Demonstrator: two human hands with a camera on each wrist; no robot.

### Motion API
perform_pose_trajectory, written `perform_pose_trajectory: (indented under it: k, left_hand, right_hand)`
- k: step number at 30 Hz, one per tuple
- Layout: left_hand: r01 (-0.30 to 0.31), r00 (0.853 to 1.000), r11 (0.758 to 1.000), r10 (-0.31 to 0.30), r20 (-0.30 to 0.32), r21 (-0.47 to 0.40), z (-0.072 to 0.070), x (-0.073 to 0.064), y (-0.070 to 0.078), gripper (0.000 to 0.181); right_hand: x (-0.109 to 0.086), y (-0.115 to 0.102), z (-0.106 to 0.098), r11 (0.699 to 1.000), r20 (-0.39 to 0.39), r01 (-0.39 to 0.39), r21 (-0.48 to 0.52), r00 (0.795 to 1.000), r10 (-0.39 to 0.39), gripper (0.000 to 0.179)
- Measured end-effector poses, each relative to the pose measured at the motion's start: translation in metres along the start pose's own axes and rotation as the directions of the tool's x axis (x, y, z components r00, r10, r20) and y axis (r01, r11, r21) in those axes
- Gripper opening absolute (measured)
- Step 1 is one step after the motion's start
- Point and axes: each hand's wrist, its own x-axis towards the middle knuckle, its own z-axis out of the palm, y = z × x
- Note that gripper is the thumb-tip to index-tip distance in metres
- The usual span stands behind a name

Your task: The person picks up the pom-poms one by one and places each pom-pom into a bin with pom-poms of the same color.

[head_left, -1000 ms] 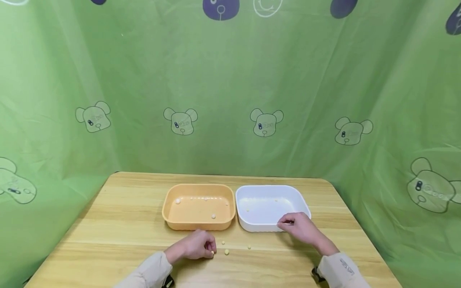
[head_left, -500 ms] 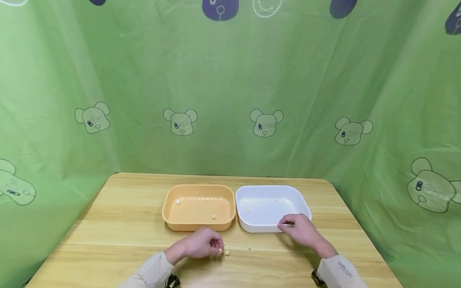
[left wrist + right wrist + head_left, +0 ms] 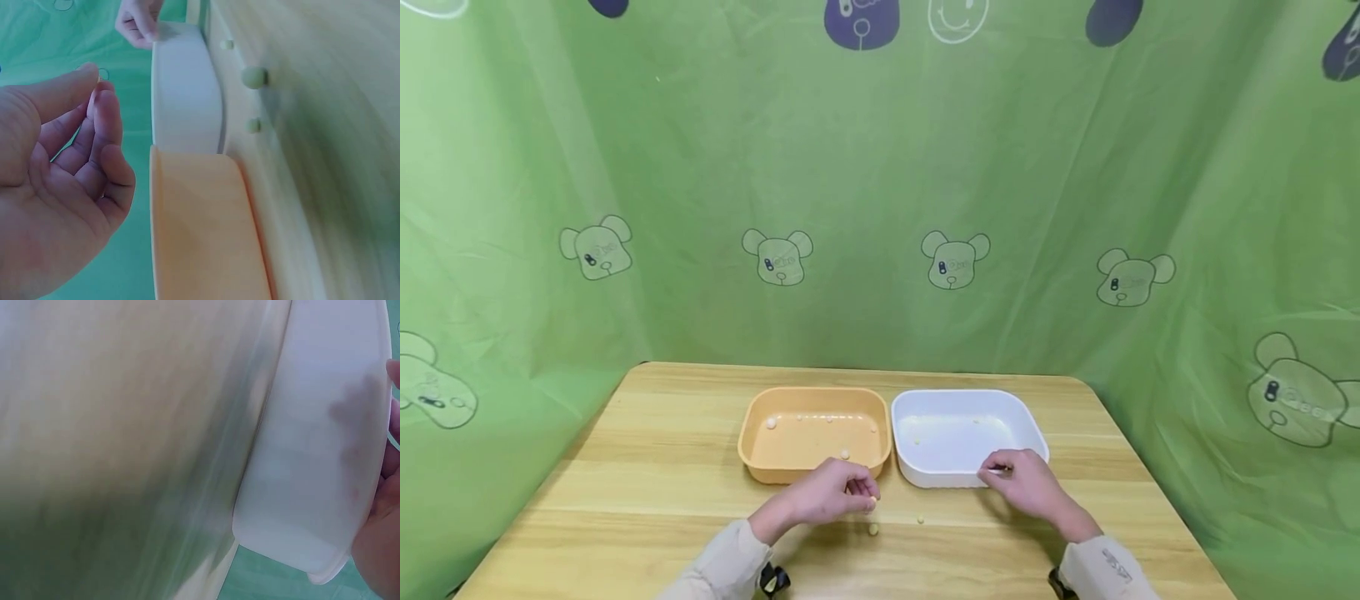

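My left hand [image 3: 831,492] is raised above the table just in front of the orange plastic tray [image 3: 748,467]. Its thumb and fingertips pinch a small pale yellow ball [image 3: 873,500], mostly covered by the fingers in the left wrist view. Below it on the wood lie a larger yellow-green ball [image 3: 873,529] and a smaller one [image 3: 921,519]; the left wrist view shows another small ball [image 3: 253,125] near the trays. My right hand [image 3: 1028,483] grips the near right rim of the white plastic tray [image 3: 936,479], its fingers inside showing as a shadow through the wall.
Both trays stand side by side on the wooden table [image 3: 647,467]. Several pale balls lie in the orange one, among them a white ball [image 3: 771,423]; two tiny ones are in the white tray. A green curtain [image 3: 865,325] hangs behind and at the sides.
My left hand has moved right along the table, then risen toward the trays with the small ball between its fingertips. The right hand has stayed on the white tray's rim.
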Motion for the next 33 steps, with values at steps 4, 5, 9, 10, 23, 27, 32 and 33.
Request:
perform_pose_trajectory:
  k: [4, 5, 9, 10, 23, 27, 32, 33]
  left_hand:
    - [-0.001, 0.999, 1.0, 0.001, -0.032, -0.02, -0.002, 0.006, 0.002, 0.003]
    - [-0.006, 0.999, 1.0, 0.005, -0.043, -0.022, -0.002, 0.007, 0.003, 0.003]
    - [-0.024, 0.995, 1.0, 0.023, -0.095, -0.002, -0.004, 0.014, 0.003, 0.003]
    - [-0.026, 0.994, 1.0, 0.026, -0.109, 0.002, -0.005, 0.016, 0.003, 0.003]
    - [-0.011, 0.97, 1.0, 0.013, -0.244, 0.011, -0.009, 0.045, 0.01, 0.005]
    - [0.015, 0.966, 1.0, -0.02, -0.258, -0.019, -0.01, 0.054, 0.013, 0.006]
    - [0.05, 0.963, 0.996, -0.069, -0.262, -0.08, -0.009, 0.063, 0.017, 0.011]
    - [0.056, 0.962, 0.995, -0.077, -0.261, -0.088, -0.008, 0.064, 0.017, 0.011]
  right_hand:
    - [0.001, 0.001, -0.001, 1.0, 0.005, 0.012, 0.007, 1.0, -0.012, 0.005]
    - [0.001, 0.001, -0.001, 1.0, 0.006, 0.015, 0.01, 1.0, -0.015, 0.006]
    - [0.002, 0.0, -0.003, 1.0, 0.014, 0.013, 0.024, 1.0, -0.014, 0.006]
    - [0.002, 0.0, -0.003, 1.0, 0.016, 0.01, 0.023, 1.0, -0.011, 0.006]
    - [0.002, 0.001, -0.006, 0.999, 0.058, 0.002, 0.046, 0.998, -0.004, 0.007]
    - [0.003, 0.003, -0.006, 0.999, 0.066, 0.001, 0.053, 0.998, -0.005, 0.008]
    - [0.003, 0.006, -0.006, 0.997, 0.091, -0.009, 0.07, 0.996, 0.002, 0.009]
    - [0.003, 0.006, -0.006, 0.997, 0.098, -0.012, 0.079, 0.995, 0.004, 0.009]
